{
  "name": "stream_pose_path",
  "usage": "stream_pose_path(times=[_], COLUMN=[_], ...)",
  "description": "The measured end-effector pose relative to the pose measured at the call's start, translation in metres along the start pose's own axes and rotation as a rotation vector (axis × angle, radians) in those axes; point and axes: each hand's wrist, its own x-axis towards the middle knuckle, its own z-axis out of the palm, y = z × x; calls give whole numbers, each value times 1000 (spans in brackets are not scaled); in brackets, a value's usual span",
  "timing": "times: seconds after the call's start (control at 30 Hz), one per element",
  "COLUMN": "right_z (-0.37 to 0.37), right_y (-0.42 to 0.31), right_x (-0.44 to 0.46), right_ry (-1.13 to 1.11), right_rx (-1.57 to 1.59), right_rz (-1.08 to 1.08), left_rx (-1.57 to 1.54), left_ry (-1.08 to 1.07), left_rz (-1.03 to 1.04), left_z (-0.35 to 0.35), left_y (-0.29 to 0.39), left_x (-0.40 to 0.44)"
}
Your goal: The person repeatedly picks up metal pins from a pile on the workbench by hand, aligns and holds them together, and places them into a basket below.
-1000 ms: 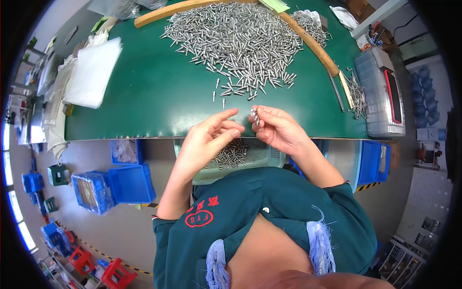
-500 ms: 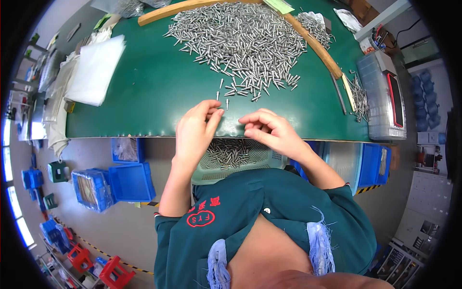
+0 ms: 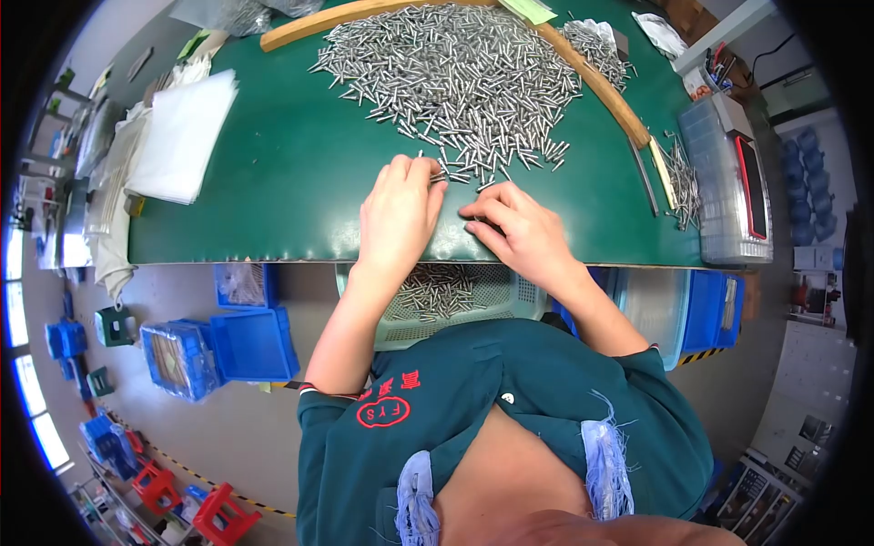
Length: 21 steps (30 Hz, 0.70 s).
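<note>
A large heap of small silvery metal pins [image 3: 455, 77] lies on the green tabletop [image 3: 291, 182]. At the heap's near edge is my left hand [image 3: 402, 205], back up, its fingers bent close together over a few loose pins; what is between the fingertips is hidden. My right hand [image 3: 523, 227] hovers just below the heap with its fingers curved and the thumb apart, and nothing shows in it. Below the table edge, a pale green basket [image 3: 401, 332] holds more metal pieces [image 3: 437, 289].
Curved wooden strips [image 3: 605, 96] border the heap. White sheets [image 3: 187, 136] lie at the left. To the right are long thin pins [image 3: 680, 182] and a clear plastic case [image 3: 715, 182] bearing a red-edged device [image 3: 752, 187]. Blue bins [image 3: 255, 346] stand below.
The metal pieces held in my right hand a second ago are out of it. My left hand has moved forward to the heap's edge, and my right hand has shifted slightly forward.
</note>
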Motion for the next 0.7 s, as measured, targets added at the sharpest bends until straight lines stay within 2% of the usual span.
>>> stream_pose_path(times=[0.1, 0.2, 0.3, 0.4, 0.5, 0.6, 0.7], right_z=[6, 5, 3, -4, -6, -1, 0], right_y=[5, 7, 6, 2, -1, 5, 6], right_x=[0, -2, -2, 3, 4, 4, 2], right_ry=[39, 74, 73, -47, -85, -55, -33], right_rx=[-31, -54, -21, 140, 191, 18, 32], right_rz=[-32, -22, 31, 130, 90, -15, -15], left_rx=[129, 98, -14, -73, 61, 134, 173], left_ry=[-78, -139, -203, -160, -38, -86, -140], left_rz=[-36, -28, 91, 118, 49, 20, -31], left_z=[3, -1, -12, -15, -6, 2, -1], left_y=[2, 3, 5, 3, -4, -4, -1], left_x=[5, -2, -10, -6, 8, 13, 9])
